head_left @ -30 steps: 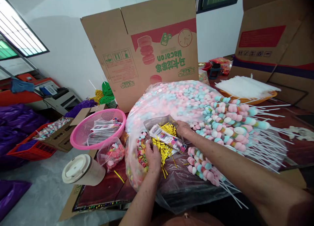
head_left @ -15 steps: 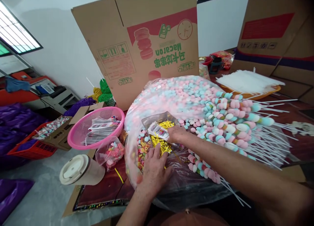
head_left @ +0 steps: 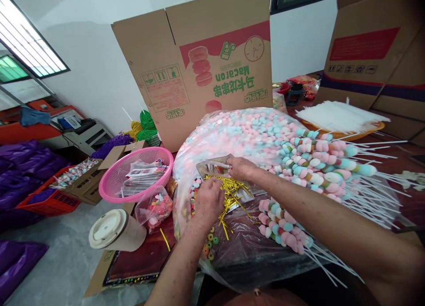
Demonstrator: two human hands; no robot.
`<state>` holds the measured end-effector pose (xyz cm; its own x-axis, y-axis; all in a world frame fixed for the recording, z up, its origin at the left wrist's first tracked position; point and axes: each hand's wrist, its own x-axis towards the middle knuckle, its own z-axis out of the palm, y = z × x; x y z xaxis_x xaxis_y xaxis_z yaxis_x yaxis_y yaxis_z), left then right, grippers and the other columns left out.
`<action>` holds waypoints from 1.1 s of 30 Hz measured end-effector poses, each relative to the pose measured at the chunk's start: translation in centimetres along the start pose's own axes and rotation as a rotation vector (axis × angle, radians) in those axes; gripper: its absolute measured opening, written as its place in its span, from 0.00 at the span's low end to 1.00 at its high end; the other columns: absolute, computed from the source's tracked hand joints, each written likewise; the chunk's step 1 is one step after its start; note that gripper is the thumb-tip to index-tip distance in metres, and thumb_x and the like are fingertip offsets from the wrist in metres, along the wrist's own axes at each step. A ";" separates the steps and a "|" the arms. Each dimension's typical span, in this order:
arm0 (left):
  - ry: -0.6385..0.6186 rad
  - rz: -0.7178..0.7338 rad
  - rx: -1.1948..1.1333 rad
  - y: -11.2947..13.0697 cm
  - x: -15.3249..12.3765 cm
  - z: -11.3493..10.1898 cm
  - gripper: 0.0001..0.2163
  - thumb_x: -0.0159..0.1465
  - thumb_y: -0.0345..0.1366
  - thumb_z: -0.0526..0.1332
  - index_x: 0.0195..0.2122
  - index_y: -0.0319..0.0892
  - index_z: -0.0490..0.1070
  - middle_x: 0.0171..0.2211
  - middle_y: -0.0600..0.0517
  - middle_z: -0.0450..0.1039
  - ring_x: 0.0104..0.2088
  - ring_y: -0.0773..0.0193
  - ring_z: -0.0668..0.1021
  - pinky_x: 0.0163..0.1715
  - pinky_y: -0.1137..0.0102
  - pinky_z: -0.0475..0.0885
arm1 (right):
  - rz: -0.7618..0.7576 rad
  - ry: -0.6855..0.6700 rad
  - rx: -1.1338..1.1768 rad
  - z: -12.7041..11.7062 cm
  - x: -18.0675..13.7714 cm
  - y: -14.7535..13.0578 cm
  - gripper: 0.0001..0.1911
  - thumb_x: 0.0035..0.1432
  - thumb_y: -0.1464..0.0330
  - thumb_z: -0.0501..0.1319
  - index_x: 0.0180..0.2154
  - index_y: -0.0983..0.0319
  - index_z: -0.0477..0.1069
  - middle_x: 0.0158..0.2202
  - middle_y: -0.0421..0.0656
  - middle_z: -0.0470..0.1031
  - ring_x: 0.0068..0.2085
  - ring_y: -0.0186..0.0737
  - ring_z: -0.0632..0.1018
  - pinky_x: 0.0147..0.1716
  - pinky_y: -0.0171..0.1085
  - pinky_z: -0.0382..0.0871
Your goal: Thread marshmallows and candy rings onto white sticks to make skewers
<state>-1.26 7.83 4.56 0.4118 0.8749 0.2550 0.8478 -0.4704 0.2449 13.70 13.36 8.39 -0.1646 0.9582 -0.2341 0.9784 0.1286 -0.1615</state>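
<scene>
My right hand (head_left: 243, 169) pinches the upper right rim of a clear plastic container (head_left: 229, 157), which looks tilted towards me. Gold twist ties (head_left: 232, 191) lie heaped in and in front of it, some trailing down over the clear plastic sheeting. My left hand (head_left: 210, 200) is at the left side of the heap, its fingers curled against the ties; whatever they hold is hidden. A white printed packet shows partly behind the ties. Small ring-shaped candies (head_left: 210, 246) lie under the plastic near my left wrist. Behind is a big clear bag of pink, blue and white candies (head_left: 245, 124).
Candy skewers (head_left: 318, 164) are piled at right, with a smaller bunch (head_left: 282, 226) nearer me. White sticks (head_left: 341, 116) fill an orange basket. Left are a pink basket (head_left: 104, 182) of flat packets, a bagged pink candy lot (head_left: 156, 211) and a lidded cup (head_left: 117, 231). A carton (head_left: 199, 89) stands behind.
The container has tilted up at the back, and gold ties have spread out towards me. My left hand has gone from spread fingers to curled ones and moved up. The view has shifted slightly.
</scene>
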 end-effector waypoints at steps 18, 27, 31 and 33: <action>-0.134 -0.078 -0.252 3.6 0.7 -9.1 0.06 0.53 0.38 0.60 0.26 0.42 0.72 0.20 0.52 0.70 0.26 0.62 0.72 0.31 0.68 0.66 | -0.179 0.513 -0.129 -4.7 -8.4 2.7 0.09 0.56 0.72 0.51 0.32 0.61 0.69 0.35 0.45 0.72 0.37 0.40 0.70 0.33 0.37 0.60; -0.199 -0.270 -0.982 3.8 -4.2 -7.3 0.11 0.51 0.38 0.61 0.35 0.40 0.71 0.27 0.52 0.72 0.26 0.65 0.71 0.28 0.71 0.66 | -0.320 0.635 0.234 -1.1 -13.2 0.0 0.07 0.57 0.68 0.52 0.32 0.63 0.67 0.33 0.44 0.70 0.36 0.36 0.71 0.35 0.33 0.62; -0.056 -0.103 -0.674 4.4 -5.4 -7.0 0.10 0.54 0.36 0.59 0.38 0.42 0.72 0.29 0.53 0.72 0.31 0.63 0.71 0.34 0.71 0.65 | -0.344 0.561 0.183 1.5 -13.1 -2.7 0.07 0.57 0.70 0.51 0.29 0.62 0.66 0.30 0.41 0.71 0.33 0.33 0.71 0.31 0.30 0.61; -0.062 -0.083 -0.594 4.2 -6.1 -7.3 0.11 0.55 0.36 0.58 0.39 0.43 0.72 0.30 0.53 0.73 0.32 0.62 0.71 0.35 0.71 0.65 | -0.361 0.552 0.150 1.1 -12.7 -3.2 0.07 0.56 0.71 0.51 0.29 0.61 0.66 0.29 0.41 0.71 0.32 0.34 0.71 0.29 0.31 0.60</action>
<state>-2.67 -0.35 10.83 0.3867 0.9079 0.1619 0.5533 -0.3688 0.7469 12.55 0.50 10.77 -0.3513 0.8568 0.3774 0.8393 0.4668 -0.2786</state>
